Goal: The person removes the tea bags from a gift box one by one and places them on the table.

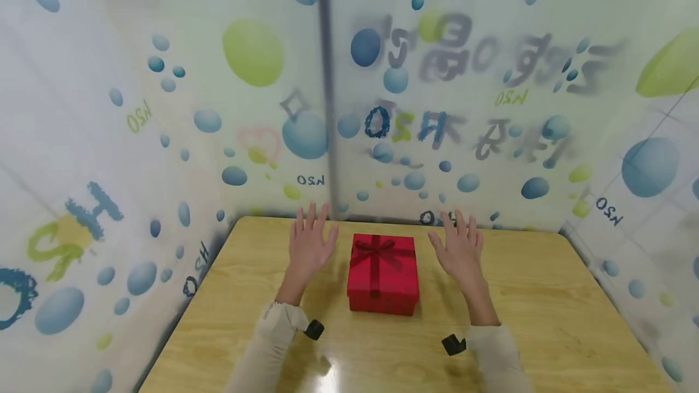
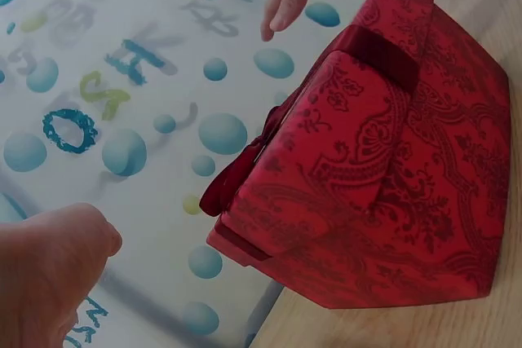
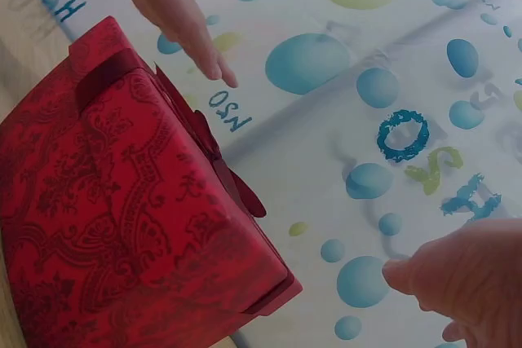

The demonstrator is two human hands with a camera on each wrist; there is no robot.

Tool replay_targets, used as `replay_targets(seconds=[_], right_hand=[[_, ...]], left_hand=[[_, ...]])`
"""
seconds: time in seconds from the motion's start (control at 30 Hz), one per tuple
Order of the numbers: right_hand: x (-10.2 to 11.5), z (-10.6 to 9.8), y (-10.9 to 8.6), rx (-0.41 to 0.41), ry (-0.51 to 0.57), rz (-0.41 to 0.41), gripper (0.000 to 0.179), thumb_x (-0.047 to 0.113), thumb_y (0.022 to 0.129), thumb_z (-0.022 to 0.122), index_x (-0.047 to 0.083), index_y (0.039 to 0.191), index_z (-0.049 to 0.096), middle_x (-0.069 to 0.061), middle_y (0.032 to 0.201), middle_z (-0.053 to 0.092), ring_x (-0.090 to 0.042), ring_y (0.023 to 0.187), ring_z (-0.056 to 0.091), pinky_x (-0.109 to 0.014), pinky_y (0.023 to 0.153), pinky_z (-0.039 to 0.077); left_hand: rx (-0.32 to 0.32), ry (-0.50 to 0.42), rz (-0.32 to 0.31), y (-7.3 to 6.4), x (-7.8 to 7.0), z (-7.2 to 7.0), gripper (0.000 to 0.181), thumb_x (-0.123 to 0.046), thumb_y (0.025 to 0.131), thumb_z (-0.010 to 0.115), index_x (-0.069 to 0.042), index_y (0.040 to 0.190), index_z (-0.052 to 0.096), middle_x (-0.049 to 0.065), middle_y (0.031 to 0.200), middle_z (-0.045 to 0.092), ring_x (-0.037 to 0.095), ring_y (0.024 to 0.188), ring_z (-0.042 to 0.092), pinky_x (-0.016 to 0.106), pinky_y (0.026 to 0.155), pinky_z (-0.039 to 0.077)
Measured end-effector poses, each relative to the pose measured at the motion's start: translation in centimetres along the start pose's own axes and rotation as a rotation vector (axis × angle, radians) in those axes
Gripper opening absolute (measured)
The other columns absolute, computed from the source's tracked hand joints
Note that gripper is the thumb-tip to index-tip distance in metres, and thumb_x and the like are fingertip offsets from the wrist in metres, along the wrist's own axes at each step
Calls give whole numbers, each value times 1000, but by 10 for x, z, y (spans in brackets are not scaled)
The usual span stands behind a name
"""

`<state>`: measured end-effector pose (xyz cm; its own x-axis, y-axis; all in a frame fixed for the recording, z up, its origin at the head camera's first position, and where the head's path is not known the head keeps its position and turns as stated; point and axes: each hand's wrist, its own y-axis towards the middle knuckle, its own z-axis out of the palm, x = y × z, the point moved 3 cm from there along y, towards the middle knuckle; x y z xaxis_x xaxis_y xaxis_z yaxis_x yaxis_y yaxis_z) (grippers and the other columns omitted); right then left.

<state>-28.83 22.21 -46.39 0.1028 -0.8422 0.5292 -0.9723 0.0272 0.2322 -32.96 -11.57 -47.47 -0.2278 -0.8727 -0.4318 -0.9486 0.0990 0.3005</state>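
A red gift box with a dark red ribbon and bow stands on the wooden table, its lid on. Dark paisley and floral patterning covers its sides in both wrist views. To the left of the box, my left hand is held with its fingers straight and spread, apart from the box. On the other side, my right hand mirrors it, fingers extended and thumb toward the box. Neither hand holds anything. The left wrist view shows part of the left hand beside the box; the right wrist view shows the right hand.
The light wooden table ends at a back wall covered in printed fabric with blue and green dots and lettering. Similar fabric hangs at left and right. A small black camera sits on each wrist, beside the pale sleeves.
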Motion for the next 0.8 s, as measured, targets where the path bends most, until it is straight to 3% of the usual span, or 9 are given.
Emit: replay_targets(seconds=[0.2, 0.5, 0.7, 0.8], right_hand=[[-5, 3, -6, -5, 4, 11, 69, 46, 111, 43, 5, 164, 29, -28, 171, 9, -59, 153, -7, -77, 117, -2], [-4, 15, -20, 0, 36, 34, 66, 40, 111, 49, 5, 163, 31, -29, 170, 11, -56, 154, -7, -78, 116, -1], [8, 33, -21, -25, 86, -3, 62, 37, 110, 52, 4, 161, 36, -29, 168, 19, -56, 154, 0, -77, 115, 5], [12, 43, -19, -20, 80, 0, 62, 36, 109, 54, 4, 160, 38, -29, 166, 24, -55, 154, 6, -76, 116, 9]], left_hand=[[-33, -26, 23, -3, -4, 8, 63, -48, 110, 43, -19, 165, 35, 18, 171, 24, 47, 158, 9, 67, 124, 14], [-70, -103, 38, -24, -4, 28, 63, -43, 108, 50, -17, 165, 36, 18, 171, 24, 50, 157, 12, 70, 122, 17], [-67, -207, 19, -37, -8, 48, 62, -38, 109, 49, -14, 164, 35, 22, 169, 26, 52, 156, 13, 71, 120, 18], [-39, -320, 26, -37, -13, 60, 62, -36, 109, 49, -9, 163, 36, 26, 167, 29, 55, 154, 15, 72, 120, 18]])
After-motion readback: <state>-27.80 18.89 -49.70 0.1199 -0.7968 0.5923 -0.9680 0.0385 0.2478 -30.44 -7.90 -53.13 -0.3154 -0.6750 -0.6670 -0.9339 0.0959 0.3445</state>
